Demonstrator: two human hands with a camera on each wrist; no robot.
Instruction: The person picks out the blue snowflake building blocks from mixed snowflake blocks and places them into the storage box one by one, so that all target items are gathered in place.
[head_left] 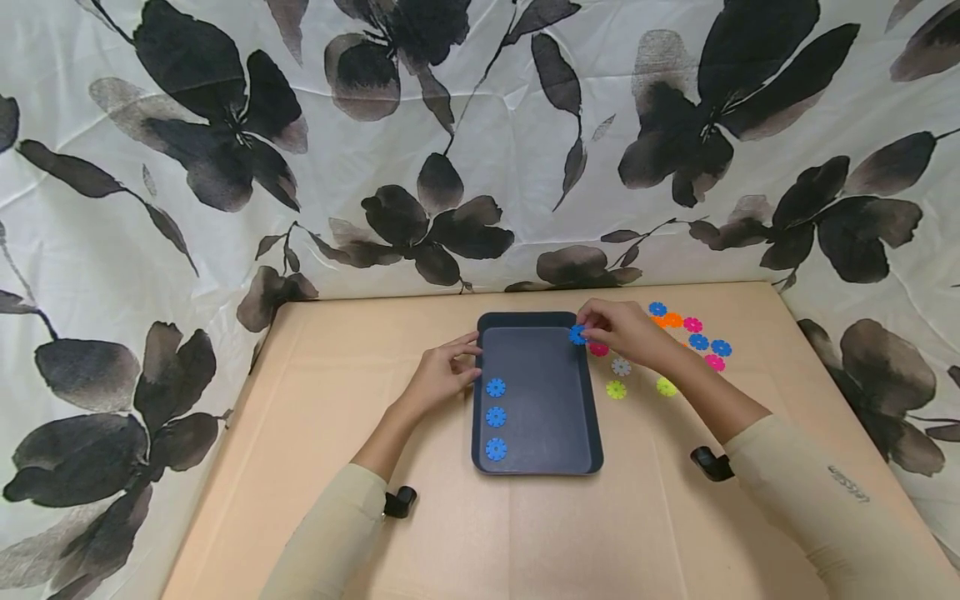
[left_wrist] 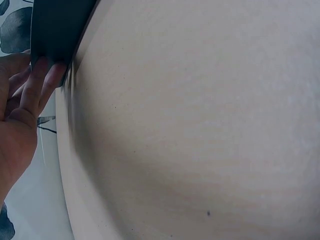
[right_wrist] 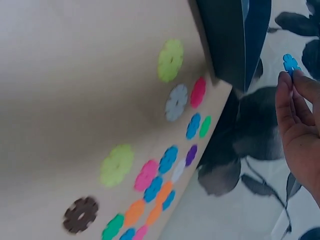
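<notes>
pinching a blue gear disc point(head_left: 577, 335) in our right hand point(head_left: 622, 332) over the dark tray's point(head_left: 537, 468) far right corner, we judged it best set down flat, in line with the three blue discs point(head_left: 495, 417) by the left wall, while our left hand point(head_left: 441, 375), fingers relaxed, touched that rim to steady the tray on the table point(head_left: 330, 400).

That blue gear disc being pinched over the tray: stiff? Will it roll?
The blue disc likely stays stiff: it keeps its shape edge-on between the right hand fingers. Probably light, a fingertip pinch carries it. Discs in the tray lie flat, so rolling seems unlikely.
</notes>
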